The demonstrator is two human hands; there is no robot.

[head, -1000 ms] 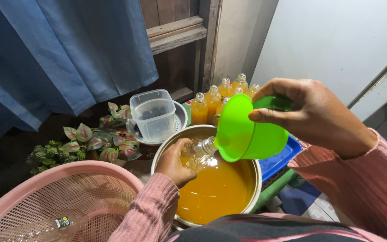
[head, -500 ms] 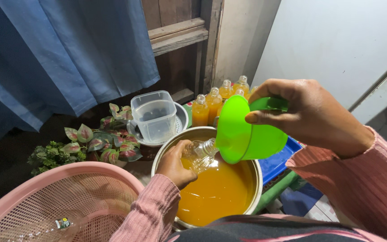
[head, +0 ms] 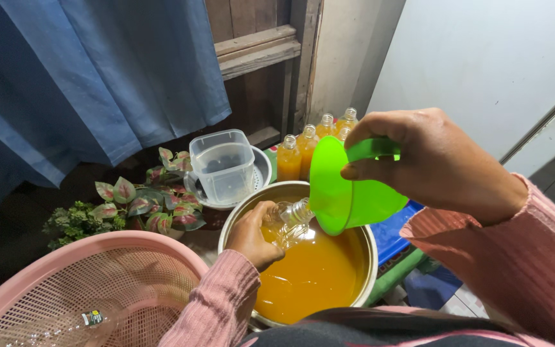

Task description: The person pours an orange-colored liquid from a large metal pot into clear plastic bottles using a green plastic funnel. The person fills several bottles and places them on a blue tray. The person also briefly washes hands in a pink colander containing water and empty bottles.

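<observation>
Your left hand (head: 255, 236) was clamped around a small clear bottle (head: 288, 218) held over the metal pot (head: 369, 270) of orange liquid. The bottle lay tilted, its long axis running from your palm at lower left up toward the right, with the neck pointing at the lip of the green cup (head: 348, 189). Your right hand (head: 431, 164) was closed on that cup, thumb and fingers pinching its flat green handle. The cup was tipped on its side, its open mouth facing left and down toward the bottle's neck, its rim touching or just beside it; you could not tell which from the head view.

Behind the pot stood a cluster of small filled bottles (head: 306, 151), upright, with orange contents and pale caps, close against the wooden frame. To their left a clear square measuring jug (head: 221, 166) sat upright in a round pale bowl (head: 259, 173). Leafy plants (head: 142, 205) with pink and green leaves lay left of that, under a blue curtain (head: 85, 83).

At lower left a pink mesh basket (head: 85, 257) held an empty clear bottle lying flat, with a small dark label (head: 92, 317) showing green and white marks. A blue crate (head: 393, 234) sat just right of the pot.
</observation>
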